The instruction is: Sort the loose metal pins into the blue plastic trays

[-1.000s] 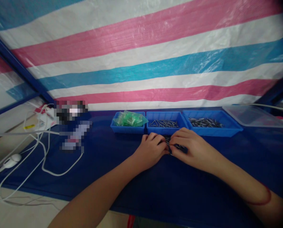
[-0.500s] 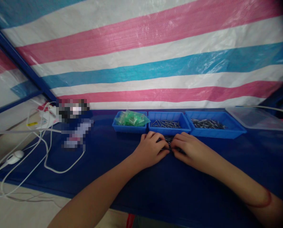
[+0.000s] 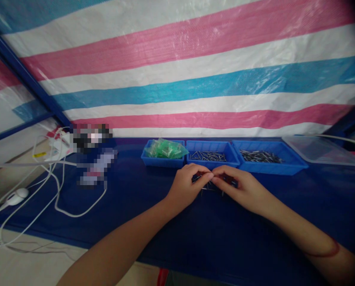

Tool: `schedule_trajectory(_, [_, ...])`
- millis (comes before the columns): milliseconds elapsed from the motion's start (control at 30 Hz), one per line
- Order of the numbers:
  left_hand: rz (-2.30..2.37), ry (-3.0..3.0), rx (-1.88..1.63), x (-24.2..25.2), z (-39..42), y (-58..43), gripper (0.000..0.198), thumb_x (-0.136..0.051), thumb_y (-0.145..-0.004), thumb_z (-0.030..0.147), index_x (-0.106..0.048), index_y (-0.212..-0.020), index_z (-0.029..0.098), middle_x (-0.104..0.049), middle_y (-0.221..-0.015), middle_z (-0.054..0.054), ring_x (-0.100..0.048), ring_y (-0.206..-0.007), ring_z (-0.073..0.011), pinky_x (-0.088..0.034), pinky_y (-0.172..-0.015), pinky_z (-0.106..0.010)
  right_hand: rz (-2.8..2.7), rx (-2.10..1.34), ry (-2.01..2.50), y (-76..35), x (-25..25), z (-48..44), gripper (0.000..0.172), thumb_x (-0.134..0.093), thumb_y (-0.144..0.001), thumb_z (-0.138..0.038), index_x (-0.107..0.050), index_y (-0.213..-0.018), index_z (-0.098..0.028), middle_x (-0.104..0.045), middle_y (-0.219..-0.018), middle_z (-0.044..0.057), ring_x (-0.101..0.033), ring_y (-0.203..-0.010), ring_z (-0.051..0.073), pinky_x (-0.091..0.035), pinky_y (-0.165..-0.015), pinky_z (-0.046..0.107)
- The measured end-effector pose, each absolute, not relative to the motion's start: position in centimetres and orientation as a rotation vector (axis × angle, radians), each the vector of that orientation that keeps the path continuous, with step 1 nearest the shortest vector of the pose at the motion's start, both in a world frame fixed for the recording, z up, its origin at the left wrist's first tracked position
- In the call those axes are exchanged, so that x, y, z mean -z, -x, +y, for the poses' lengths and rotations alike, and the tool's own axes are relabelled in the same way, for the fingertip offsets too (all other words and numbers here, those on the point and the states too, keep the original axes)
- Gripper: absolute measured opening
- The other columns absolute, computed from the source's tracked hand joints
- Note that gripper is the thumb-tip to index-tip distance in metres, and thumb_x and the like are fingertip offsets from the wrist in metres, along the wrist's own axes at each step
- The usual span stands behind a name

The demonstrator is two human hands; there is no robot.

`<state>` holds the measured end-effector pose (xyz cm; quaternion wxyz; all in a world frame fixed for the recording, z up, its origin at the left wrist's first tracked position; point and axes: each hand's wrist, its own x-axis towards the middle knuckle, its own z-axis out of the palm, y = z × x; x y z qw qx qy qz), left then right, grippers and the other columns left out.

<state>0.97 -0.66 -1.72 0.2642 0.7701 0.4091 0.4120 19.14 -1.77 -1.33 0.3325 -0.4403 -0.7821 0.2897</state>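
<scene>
My left hand [image 3: 187, 183] and my right hand [image 3: 243, 187] meet in front of the middle blue bin, thumb tips and fingertips pinched close together. Whatever lies between those fingertips is too small and too hidden to make out. Under and between the hands, a small pile of thin metal nail-like pieces [image 3: 207, 188] lies on the dark blue table [image 3: 201, 234], partly covered by my fingers. Similar metal pieces [image 3: 209, 155] fill the bottom of the middle bin [image 3: 212, 162]. Darker slim pieces [image 3: 261, 156] lie in the right bin [image 3: 287, 169].
The left blue bin [image 3: 162, 162] holds a green-tinted plastic bag [image 3: 166, 149] of small parts. A clear plastic lid [image 3: 320, 151] lies at the right. White cables [image 3: 76, 216] and blurred-out items occupy the left side. A striped sheet [image 3: 177, 87] hangs behind.
Both hands have risen slightly from the pile, and their fingertips have come together. More metal pieces show beneath them. The bins have stayed in place.
</scene>
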Motion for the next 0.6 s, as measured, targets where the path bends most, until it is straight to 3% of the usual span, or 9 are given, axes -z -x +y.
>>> schedule_trajectory(167, [1.094, -2.018, -1.146, 1.74, -0.70, -0.97, 0.014, -0.059, -0.085, 0.029, -0.067, -0.085, 0.018, -0.068, -0.084, -0.002, -0.061, -0.081, -0.0155, -0.047, -0.077, -0.027, -2.061, -0.814, 1.132, -19.18, 1.06, -1.77, 0.024, -0.047, -0.090, -0.037, -0.064, -0.093, -0.021, -0.065, -0.078, 0.002, -0.058, -0.068, 0.016, -0.045, -0.061, 0.029])
schedule_trajectory(433, [1.067, -2.041, -1.237, 1.59, -0.58, -0.78, 0.014, -0.057, -0.086, 0.027, -0.066, -0.087, 0.016, -0.066, -0.084, -0.003, -0.060, -0.079, -0.0134, -0.046, -0.076, -0.025, -1.924, -0.878, 1.181, -19.54, 1.46, -1.14, 0.027, -0.056, -0.084, -0.044, -0.066, -0.091, -0.019, -0.069, -0.086, 0.004, -0.062, -0.075, 0.018, -0.049, -0.066, 0.030])
schedule_trajectory(600, [1.076, -2.072, -1.216, 1.72, -0.33, -0.72, 0.014, -0.056, -0.087, 0.027, -0.065, -0.090, 0.016, -0.067, -0.088, -0.004, -0.059, -0.081, -0.0140, -0.046, -0.077, -0.026, -1.842, -0.849, 1.164, -19.88, 1.39, -0.99, 0.027, -0.057, -0.083, -0.045, -0.064, -0.088, -0.019, -0.066, -0.079, 0.003, -0.059, -0.067, 0.016, -0.048, -0.057, 0.027])
